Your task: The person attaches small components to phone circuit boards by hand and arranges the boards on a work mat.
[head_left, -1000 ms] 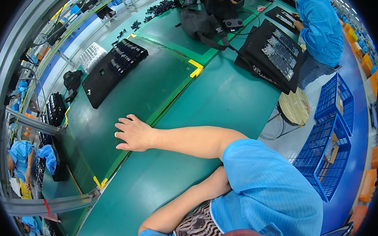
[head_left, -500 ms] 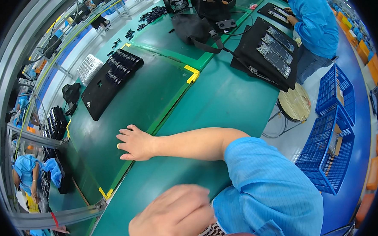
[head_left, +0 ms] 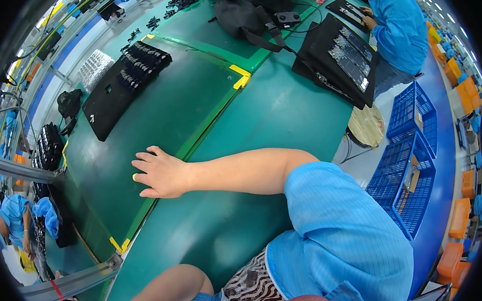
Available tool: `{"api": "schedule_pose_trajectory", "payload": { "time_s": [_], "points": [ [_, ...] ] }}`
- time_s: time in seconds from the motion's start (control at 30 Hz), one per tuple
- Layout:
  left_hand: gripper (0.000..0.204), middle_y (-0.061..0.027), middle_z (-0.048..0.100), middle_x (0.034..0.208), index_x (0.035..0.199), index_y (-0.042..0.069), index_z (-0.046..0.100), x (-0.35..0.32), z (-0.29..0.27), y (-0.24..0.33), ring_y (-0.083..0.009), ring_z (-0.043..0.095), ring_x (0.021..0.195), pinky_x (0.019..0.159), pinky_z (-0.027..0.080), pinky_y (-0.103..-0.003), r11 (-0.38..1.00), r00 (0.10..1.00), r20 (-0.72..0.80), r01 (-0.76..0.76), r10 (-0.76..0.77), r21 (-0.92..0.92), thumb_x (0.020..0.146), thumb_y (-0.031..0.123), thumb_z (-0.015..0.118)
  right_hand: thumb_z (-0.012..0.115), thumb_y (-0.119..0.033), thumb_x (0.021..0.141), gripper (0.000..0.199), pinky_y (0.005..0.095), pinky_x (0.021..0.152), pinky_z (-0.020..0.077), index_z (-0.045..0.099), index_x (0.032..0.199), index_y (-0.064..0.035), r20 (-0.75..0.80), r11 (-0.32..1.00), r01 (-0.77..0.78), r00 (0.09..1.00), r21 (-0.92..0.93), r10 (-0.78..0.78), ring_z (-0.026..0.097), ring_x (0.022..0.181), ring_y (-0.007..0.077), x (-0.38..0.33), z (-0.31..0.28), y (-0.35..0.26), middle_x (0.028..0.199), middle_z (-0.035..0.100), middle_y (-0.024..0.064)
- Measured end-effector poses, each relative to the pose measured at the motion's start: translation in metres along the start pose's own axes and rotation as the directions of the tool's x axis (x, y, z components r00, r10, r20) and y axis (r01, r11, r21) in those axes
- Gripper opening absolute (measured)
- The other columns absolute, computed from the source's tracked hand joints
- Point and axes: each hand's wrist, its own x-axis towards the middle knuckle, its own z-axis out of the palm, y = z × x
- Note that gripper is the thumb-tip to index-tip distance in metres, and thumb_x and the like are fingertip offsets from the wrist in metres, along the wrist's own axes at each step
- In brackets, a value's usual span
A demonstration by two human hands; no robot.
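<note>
Right hand [head_left: 163, 173] laid palm-down across the pale green border strip [head_left: 196, 136], between the teal-green worktable [head_left: 282, 110] and the dark green conveyor belt [head_left: 157, 111]. Fingers [head_left: 143, 165] loosely spread and out flat on the belt surface, pinching nothing, thumb on the side toward the body. Bare forearm stretched straight out from a light blue short sleeve [head_left: 338, 238]. Looks like a resting or bracing posture rather than a grasp, judging by the flat palm and the weight set on the belt's near edge.

Belt running from lower left to upper right, directly under the fingertips. Long flat black tray [head_left: 123, 86] with rows of small dark parts lying farther up the belt, well apart from the hand and beyond its present reach. Yellow tape corner mark [head_left: 241, 77] at the belt's border, probably there to mark a station boundary.

Left forearm [head_left: 166, 290] bent in at the lower edge. Left hand itself out of view, so no telling how its fingers stand.

Second black tray of small parts [head_left: 337, 58] tilted at the table's far right, in front of a co-worker in a blue coat [head_left: 398, 22] whose own hands are busy there. Black fabric bag [head_left: 245, 19] beyond it. Stacked blue plastic crates [head_left: 410, 158] and a round stool [head_left: 366, 126] on the floor to the right, close enough to the table for easy access.
</note>
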Motion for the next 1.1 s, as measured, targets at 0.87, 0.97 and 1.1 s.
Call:
{"api": "schedule_pose_trajectory", "payload": {
  "time_s": [0.87, 0.97, 1.1],
  "points": [
    [0.028, -0.0223, 0.054, 0.072, 0.060, -0.005, 0.050, 0.000, 0.012, -0.015, -0.0364, 0.056, 0.067, 0.054, 0.045, -0.043, 0.987, 0.583, -0.798, 0.134, -0.154, -0.093, 0.045, 0.018, 0.056, 0.047, -0.042, 0.087, 0.047, 0.0518, 0.103, 0.0209, 0.053, 0.114, -0.0040, 0.042, 1.000, 0.010, 0.999, 0.026, -0.012, 0.033, 0.125, 0.0369, -0.002, -0.003, -0.002, 0.127, 0.043, 0.0225],
    [0.028, -0.0222, 0.054, 0.072, 0.060, -0.005, 0.049, -0.005, 0.014, -0.012, -0.0363, 0.056, 0.068, 0.054, 0.045, -0.043, 0.983, 0.579, -0.797, 0.153, -0.171, -0.100, 0.045, 0.018, 0.055, 0.046, -0.042, 0.088, 0.047, 0.0521, 0.104, 0.0202, 0.052, 0.116, -0.0040, 0.062, 1.000, 0.010, 0.998, 0.018, -0.011, 0.032, 0.126, 0.0372, -0.002, -0.005, -0.001, 0.129, 0.041, 0.0230],
    [0.028, -0.0221, 0.055, 0.072, 0.060, -0.004, 0.049, -0.008, 0.012, -0.011, -0.0362, 0.057, 0.068, 0.054, 0.045, -0.043, 0.976, 0.579, -0.788, 0.173, -0.208, -0.131, 0.044, 0.018, 0.054, 0.046, -0.041, 0.088, 0.046, 0.0522, 0.104, 0.0199, 0.051, 0.116, -0.0045, 0.070, 1.000, 0.014, 0.997, 0.026, -0.016, 0.031, 0.126, 0.0373, -0.001, -0.005, -0.001, 0.130, 0.041, 0.0231]
  ]
}}
